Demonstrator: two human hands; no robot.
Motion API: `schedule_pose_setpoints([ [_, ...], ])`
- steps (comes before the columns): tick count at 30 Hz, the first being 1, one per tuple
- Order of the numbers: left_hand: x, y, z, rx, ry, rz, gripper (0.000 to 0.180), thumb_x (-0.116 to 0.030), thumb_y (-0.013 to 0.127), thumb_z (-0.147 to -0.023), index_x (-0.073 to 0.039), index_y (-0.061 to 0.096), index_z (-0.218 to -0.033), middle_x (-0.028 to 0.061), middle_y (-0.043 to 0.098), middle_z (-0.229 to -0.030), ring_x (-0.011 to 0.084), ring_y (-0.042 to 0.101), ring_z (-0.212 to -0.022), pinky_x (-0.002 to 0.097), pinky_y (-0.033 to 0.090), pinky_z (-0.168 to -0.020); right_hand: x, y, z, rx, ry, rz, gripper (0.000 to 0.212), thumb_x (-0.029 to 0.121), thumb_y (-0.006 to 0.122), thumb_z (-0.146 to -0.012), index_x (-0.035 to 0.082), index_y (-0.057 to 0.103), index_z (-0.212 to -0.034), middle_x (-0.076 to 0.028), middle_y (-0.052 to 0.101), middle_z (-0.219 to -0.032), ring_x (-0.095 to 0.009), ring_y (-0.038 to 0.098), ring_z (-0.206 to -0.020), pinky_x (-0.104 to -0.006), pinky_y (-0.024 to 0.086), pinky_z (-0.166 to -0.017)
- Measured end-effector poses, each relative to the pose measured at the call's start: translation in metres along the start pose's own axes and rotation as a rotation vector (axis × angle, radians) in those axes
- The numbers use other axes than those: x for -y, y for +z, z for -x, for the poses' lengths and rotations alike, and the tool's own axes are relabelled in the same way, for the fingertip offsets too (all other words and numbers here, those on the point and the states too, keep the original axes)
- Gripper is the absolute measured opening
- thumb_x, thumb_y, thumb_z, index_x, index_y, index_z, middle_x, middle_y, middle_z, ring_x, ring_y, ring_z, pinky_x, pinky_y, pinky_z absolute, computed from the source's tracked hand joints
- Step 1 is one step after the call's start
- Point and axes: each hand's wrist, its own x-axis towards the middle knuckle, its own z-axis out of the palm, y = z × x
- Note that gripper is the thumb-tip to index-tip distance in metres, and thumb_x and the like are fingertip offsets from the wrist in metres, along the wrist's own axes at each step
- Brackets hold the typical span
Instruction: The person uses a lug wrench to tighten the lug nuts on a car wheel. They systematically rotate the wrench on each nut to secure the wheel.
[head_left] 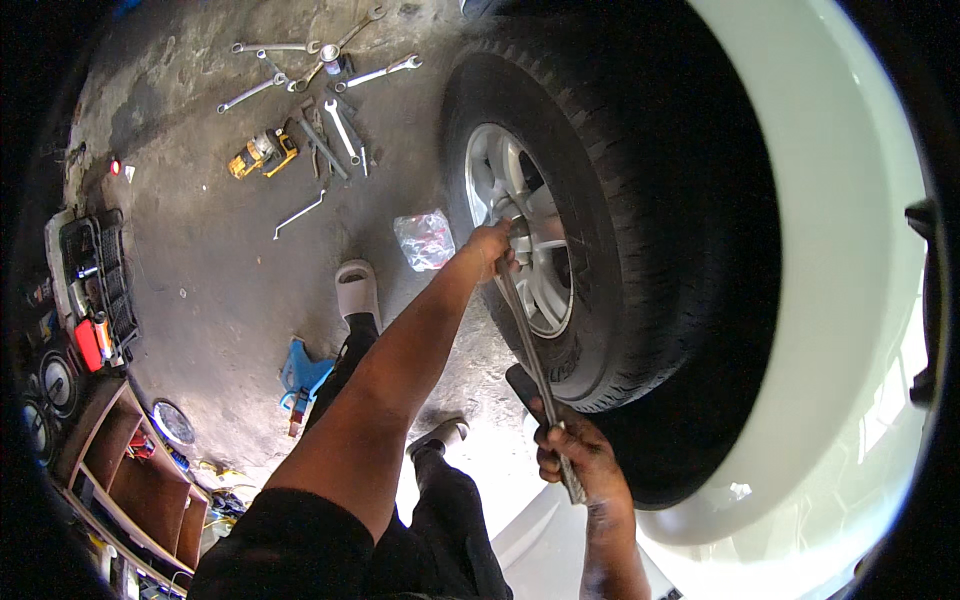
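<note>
A long-handled metal wrench slants from the middle of the wheel down toward me. My left hand is closed around its upper end, right by the hub of the silver alloy rim. Behind my fingers, the wrench's head and whatever it sits on are mostly hidden. Lower down, my right hand wraps around the grip end, and the textured tip sticks out below the fist. The black tyre stands upright in the wheel arch of a white vehicle.
Several spanners and a yellow cordless power tool lie on the concrete floor. A clear plastic bag rests near the tyre. Close to my feet is a blue tool. Wooden shelving stands at the lower left.
</note>
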Motion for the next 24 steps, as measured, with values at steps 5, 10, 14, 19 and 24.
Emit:
schedule_pose_setpoints([
  [5, -0.002, 0.014, -0.007, -0.093, 0.068, -0.072, 0.037, -0.039, 0.061, -0.094, -0.005, 0.055, -0.084, 0.0027, 0.044, -0.063, 0.015, 0.045, -0.05, 0.0329, 0.056, -0.05, 0.0, 0.005, 0.003, -0.281, 0.012, 0.913, 0.043, 0.021, 0.057, -0.095, -0.001, 0.048, -0.132, -0.015, 0.062, -0.094, -0.024, 0.061, -0.074, -0.037, 0.05, -0.068],
  [10, 0.008, -0.002, -0.018, 0.015, 0.091, -0.067, 0.034, -0.041, 0.057, -0.096, -0.007, 0.055, -0.092, 0.0032, 0.05, -0.072, 0.0157, 0.05, -0.054, 0.0344, 0.054, -0.05, -0.017, 0.005, 0.011, -0.476, -0.164, 0.925, 0.039, 0.019, 0.057, -0.092, 0.002, 0.049, -0.126, -0.028, 0.063, -0.106, -0.041, 0.063, -0.101, -0.0442, 0.048, -0.086],
  [14, 0.017, -0.007, -0.014, -0.003, 0.241, -0.173, 0.033, -0.035, 0.056, -0.096, -0.003, 0.055, -0.103, 0.0081, 0.056, -0.082, 0.0188, 0.057, -0.06, 0.0345, 0.051, -0.049, -0.025, 0.01, -0.001, -0.426, -0.231, 1.201, 0.035, 0.019, 0.057, -0.084, 0.004, 0.048, -0.114, -0.029, 0.066, -0.09, -0.05, 0.062, -0.09, -0.0553, 0.048, -0.078],
  [19, 0.017, -0.002, -0.022, -0.033, 0.27, -0.196, 0.045, -0.038, 0.058, -0.095, 0.005, 0.057, -0.11, 0.0126, 0.061, -0.092, 0.022, 0.062, -0.063, 0.0381, 0.049, -0.05, -0.024, 0.015, -0.018, -0.533, -0.171, 1.562, 0.037, 0.036, 0.054, -0.092, 0.004, 0.056, -0.11, -0.027, 0.067, -0.094, -0.046, 0.066, -0.087, -0.0559, 0.051, -0.079],
  [24, 0.0, -0.003, -0.045, -0.114, 0.052, -0.331, 0.051, -0.047, 0.06, -0.092, 0.002, 0.062, -0.1, 0.0102, 0.058, -0.078, 0.0204, 0.055, -0.055, 0.0365, 0.044, -0.047, -0.009, 0.024, -0.026, -0.569, 0.027, 1.589, 0.036, 0.038, 0.052, -0.093, 0.004, 0.064, -0.091, -0.023, 0.068, -0.084, -0.044, 0.067, -0.081, -0.0547, 0.052, -0.075],
])
